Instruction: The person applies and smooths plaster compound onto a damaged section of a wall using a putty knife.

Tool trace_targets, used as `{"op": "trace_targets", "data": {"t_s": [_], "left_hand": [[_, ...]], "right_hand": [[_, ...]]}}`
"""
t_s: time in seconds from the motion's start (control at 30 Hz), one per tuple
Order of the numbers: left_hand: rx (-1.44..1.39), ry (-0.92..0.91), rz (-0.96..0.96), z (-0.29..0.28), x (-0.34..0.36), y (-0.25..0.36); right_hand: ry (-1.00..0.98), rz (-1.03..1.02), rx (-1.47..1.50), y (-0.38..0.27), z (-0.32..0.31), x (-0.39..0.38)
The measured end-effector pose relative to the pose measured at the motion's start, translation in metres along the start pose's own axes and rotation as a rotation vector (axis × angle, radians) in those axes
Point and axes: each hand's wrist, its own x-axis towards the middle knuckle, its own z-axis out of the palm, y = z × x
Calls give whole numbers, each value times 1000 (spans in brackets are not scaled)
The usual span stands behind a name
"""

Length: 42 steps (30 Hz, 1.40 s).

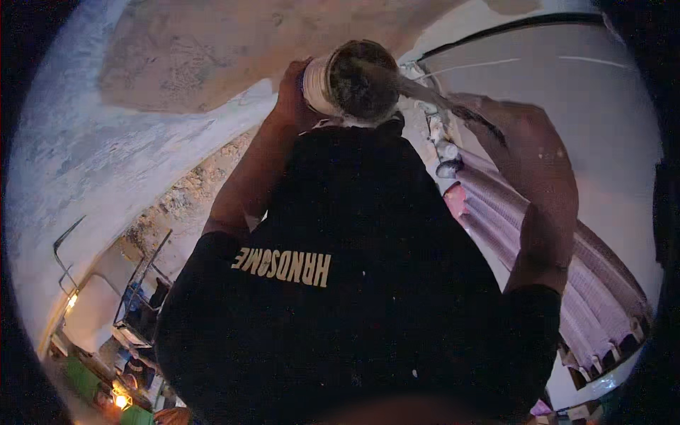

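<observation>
Looking down past a black short-sleeved cotton T-shirt (382,227), we see a person's bare arms reaching forward in dim light. At the upper middle, in front of the chest, is a pale, ribbed, round tub (316,86) with a dark, mottled mouth facing the viewer. The left hand (293,95) grasps its side; no other hand supports it. The right hand (492,117) is beside a long, narrow, dark tool-like shape (457,106) reaching to the tub's rim. Blur hides that grip, so whether it is clenched or loose cannot be told.

The likeliest trouble is a spill: one hand on a rounded wall could slip or let the tub tip, and a knock from the narrow shape would add to that. Any contents could land on the shirt or on the pinkish-purple ribbed sheet (496,202) at right. Brown, crumbly rubble (188,195) at left could upset footing if stepped on.
</observation>
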Motion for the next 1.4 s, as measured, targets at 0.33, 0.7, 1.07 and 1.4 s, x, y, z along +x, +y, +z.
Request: {"op": "trace_targets", "data": {"t_s": [0.33, 0.7, 1.07, 1.4], "left_hand": [[-677, -136, -314, 15, 19, 16], [-1063, -29, -441, 12, 32, 63], [-1767, 5, -724, 24, 25, 62], [-1824, -113, -455, 33, 31, 69]], "right_hand": [[-11, -290, -397, 16, -1, 18], [-237, -417, -462, 29, -6, 23], [-285, -763, 78, 74, -27, 62], [-699, -418, -155, 70, -19, 94]]}}
